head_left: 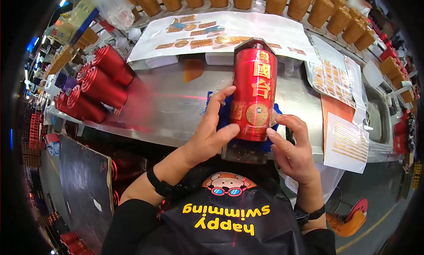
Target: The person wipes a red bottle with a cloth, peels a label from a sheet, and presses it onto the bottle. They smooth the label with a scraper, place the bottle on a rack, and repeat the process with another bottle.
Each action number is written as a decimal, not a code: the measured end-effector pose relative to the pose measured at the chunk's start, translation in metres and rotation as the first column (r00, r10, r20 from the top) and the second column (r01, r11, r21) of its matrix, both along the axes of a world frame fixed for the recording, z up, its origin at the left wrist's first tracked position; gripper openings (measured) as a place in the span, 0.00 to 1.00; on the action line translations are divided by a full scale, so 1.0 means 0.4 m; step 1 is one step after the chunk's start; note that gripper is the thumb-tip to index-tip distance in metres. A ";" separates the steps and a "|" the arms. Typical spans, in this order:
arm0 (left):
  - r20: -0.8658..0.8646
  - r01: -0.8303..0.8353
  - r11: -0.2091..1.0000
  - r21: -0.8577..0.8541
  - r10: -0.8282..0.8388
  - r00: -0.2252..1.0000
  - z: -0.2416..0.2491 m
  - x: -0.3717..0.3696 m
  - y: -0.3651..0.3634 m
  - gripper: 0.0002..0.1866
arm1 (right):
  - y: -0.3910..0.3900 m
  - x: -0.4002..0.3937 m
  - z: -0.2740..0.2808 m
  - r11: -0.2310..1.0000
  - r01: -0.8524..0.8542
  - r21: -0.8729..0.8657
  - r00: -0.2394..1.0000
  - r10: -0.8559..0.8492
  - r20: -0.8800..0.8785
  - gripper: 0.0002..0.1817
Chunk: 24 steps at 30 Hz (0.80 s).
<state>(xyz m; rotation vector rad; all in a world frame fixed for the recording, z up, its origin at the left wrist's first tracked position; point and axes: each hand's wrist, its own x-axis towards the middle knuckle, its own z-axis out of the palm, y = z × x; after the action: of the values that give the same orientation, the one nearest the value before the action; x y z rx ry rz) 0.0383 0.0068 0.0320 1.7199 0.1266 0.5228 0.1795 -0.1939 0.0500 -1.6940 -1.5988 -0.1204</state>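
A red bottle (255,85) with gold characters and a round gold emblem lies tilted in a dark holder (244,151) with blue padding, its base towards me. My left hand (207,133) rests along its left side, thumb and forefinger spread apart, the thumb touching near the base. At the lower right edge of the bottle, my right hand (292,150) is curled, thumb and forefinger close to the surface. A small clear, film-like bit (273,118) shows by those fingertips; whether they pinch it is hard to make out.
Several red bottles (104,89) stand at the left on the metal table (176,100). White sheets with gold decals (225,30) lie behind, another sheet of gold strips (347,142) at the right. Brown containers (321,11) line the back; a sink (379,122) is far right.
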 end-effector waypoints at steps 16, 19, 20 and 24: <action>0.020 0.053 0.998 -0.045 -0.052 0.998 -0.014 0.010 0.006 0.40 | 0.004 0.002 0.001 1.000 0.003 -0.016 0.999 -0.003 -0.032 0.32; 0.008 0.012 1.000 -0.017 -0.012 1.000 -0.016 0.015 -0.005 0.40 | 0.005 0.000 -0.013 1.000 0.004 -0.021 1.000 -0.004 -0.001 0.32; 0.003 -0.002 1.000 0.000 0.002 1.000 -0.018 0.018 -0.007 0.40 | 0.000 0.006 -0.014 1.000 -0.008 -0.005 1.000 0.008 -0.001 0.32; -0.009 -0.059 0.919 0.389 0.068 0.998 -0.003 -0.014 0.001 0.48 | -0.025 0.008 -0.022 0.995 0.052 0.083 0.917 -0.015 -0.398 0.29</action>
<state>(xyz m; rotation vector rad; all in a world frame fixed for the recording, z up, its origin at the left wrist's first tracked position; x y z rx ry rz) 0.0328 0.0073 0.0306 2.1167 0.0994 0.6062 0.1827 -0.2040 0.0414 -1.5558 -1.2416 0.1258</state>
